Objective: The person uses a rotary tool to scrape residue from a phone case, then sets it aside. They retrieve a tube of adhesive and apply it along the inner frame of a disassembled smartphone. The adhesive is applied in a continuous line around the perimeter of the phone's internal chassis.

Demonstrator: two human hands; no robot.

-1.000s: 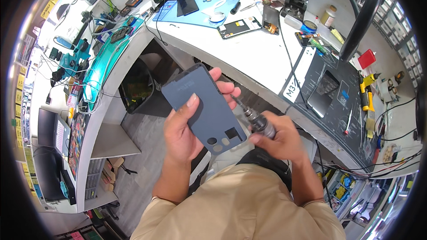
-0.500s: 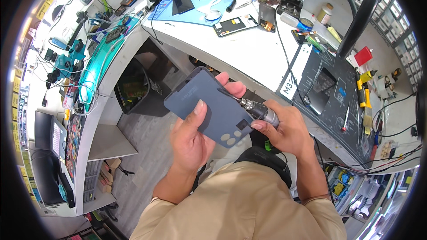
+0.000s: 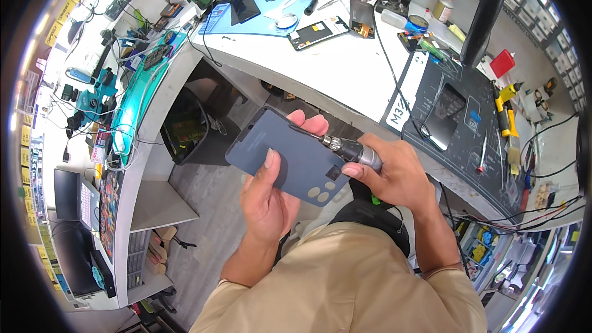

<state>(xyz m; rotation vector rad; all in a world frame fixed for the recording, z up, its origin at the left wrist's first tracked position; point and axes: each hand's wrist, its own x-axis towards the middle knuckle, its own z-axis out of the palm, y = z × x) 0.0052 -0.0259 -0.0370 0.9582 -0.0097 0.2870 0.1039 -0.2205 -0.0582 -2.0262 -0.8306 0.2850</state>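
A dark blue-grey phone back panel [image 3: 285, 155] with round camera holes lies tilted in my left hand [image 3: 264, 200]. My thumb presses on its face, and the fingertips show past the far edge. Wrapped round a dark, silvery handheld rotary tool [image 3: 361, 153] is my right hand [image 3: 401, 176], its thumb resting close to the camera-hole end. The tool's metal chuck points left, with its slim tip along the panel's far edge. Whether the tip touches the edge cannot be made out.
On the white bench [image 3: 320, 80] beyond lie an opened phone [image 3: 317, 33] and a blue mat [image 3: 265, 21]. A black work mat [image 3: 475, 142] at the right bears another phone [image 3: 445, 114]. A black bin [image 3: 185, 126] stands below, left of the panel.
My view has shifted a little. The panel sits slightly lower and flatter, and my right hand with the rotary tool has moved slightly left. Both grips stay the same.
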